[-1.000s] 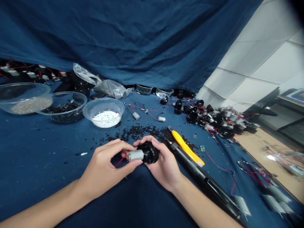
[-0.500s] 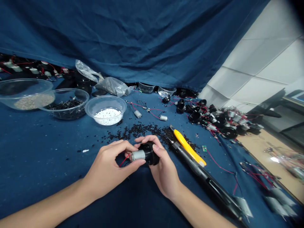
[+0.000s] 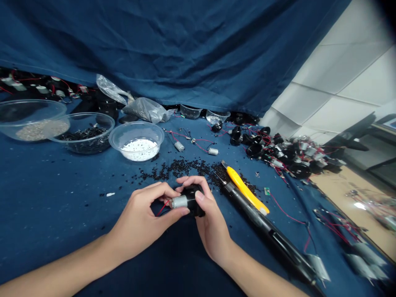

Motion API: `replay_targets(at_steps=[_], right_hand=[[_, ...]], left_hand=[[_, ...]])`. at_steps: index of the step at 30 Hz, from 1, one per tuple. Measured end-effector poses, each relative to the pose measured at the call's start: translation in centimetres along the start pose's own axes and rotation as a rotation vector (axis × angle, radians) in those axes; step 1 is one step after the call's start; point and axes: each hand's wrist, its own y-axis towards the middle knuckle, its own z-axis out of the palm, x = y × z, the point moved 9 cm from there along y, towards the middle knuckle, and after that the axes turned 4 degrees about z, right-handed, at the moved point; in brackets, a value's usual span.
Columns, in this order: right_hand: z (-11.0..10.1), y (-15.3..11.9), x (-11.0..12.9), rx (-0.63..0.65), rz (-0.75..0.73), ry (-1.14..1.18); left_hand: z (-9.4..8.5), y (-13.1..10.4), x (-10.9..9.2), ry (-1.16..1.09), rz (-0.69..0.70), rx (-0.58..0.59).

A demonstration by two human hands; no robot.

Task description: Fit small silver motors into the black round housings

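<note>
Between my hands is a small silver electric motor (image 3: 180,201) with a red wire, its right end set against or into a round black plastic housing (image 3: 192,199). My left hand (image 3: 148,212) is closed on the motor, thumb along its near side and fingers behind. Wrapped round the housing from the right is my right hand (image 3: 210,216), its thumb pressing on top. The fingers hide part of both pieces. Just right of my right hand lie a black electric screwdriver (image 3: 260,225) and a yellow utility knife (image 3: 246,187).
Many small black screws (image 3: 182,167) are scattered beyond my hands. A bowl of white bits (image 3: 136,128), a bowl of black parts (image 3: 86,144) and a larger bowl (image 3: 34,136) stand left. Loose motors (image 3: 213,152) lie ahead; housings with wired motors (image 3: 278,150) are heaped right.
The black housing has turned slightly in my right hand, and the right thumb has shifted a little left over it. My left hand keeps its hold on the motor.
</note>
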Motion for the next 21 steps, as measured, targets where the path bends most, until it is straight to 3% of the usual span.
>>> replay_targets(at_steps=[14, 18, 21], right_hand=[[0.3, -1.2, 1.2, -0.003, -0.069, -0.102], [1.5, -1.3, 2.4, 0.095, -0.049, -0.198], [1.9, -1.5, 5.0, 0.091, -0.211, -0.342]], left_hand=[[1.2, -0.5, 0.7, -0.158, -0.15, 0.042], [1.0, 0.4, 1.3, -0.415, -0.238, 0.088], [1.5, 0.7, 1.7, -0.688, -0.325, 0.178]])
